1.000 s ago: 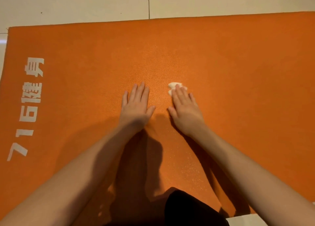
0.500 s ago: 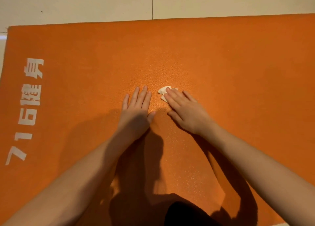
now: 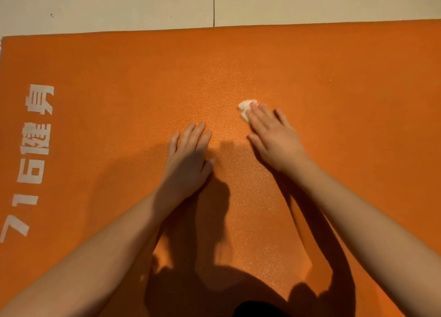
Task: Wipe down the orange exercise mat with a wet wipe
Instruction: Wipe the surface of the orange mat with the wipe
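Note:
The orange exercise mat (image 3: 334,82) fills most of the view, with white printed characters along its left end. My right hand (image 3: 274,137) lies flat on the mat with straight fingers pressing a crumpled white wet wipe (image 3: 245,107), which sticks out past the fingertips. My left hand (image 3: 188,154) rests flat on the mat to the left of it, fingers straight, holding nothing. The mat between and below my hands glistens with moisture.
Pale floor tiles (image 3: 119,3) run beyond the mat's far edge, with a grout line near the middle. The white lettering (image 3: 35,135) marks the mat's left end. A dark piece of clothing (image 3: 257,309) shows at the bottom edge.
My right hand has slid the wipe from beside my left fingertips to the right and slightly farther away. My left hand has stayed planted in place.

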A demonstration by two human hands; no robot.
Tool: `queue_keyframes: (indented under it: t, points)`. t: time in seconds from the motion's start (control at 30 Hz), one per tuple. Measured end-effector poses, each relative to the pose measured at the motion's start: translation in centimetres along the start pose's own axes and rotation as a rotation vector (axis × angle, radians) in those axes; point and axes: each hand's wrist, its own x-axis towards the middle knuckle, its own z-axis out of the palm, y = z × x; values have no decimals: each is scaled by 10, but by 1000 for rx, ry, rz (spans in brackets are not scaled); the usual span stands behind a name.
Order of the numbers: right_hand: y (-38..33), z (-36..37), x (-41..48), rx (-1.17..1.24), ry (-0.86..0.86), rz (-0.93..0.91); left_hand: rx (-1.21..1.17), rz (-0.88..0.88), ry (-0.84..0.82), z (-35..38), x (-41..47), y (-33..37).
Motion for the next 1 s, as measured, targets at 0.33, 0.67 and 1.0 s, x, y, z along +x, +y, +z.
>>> queue_keyframes:
  t: [0.33,0.67,1.0]
  points:
    - [-14,-1,11,38,-103,-206,104,-34,43,-10,45,-8]
    - [-16,-7,35,89,-35,-3,94,-42,27,-11,45,-6]
    - [-7,-14,72,94,24,201,116,-17,-124,-39,73,-23]
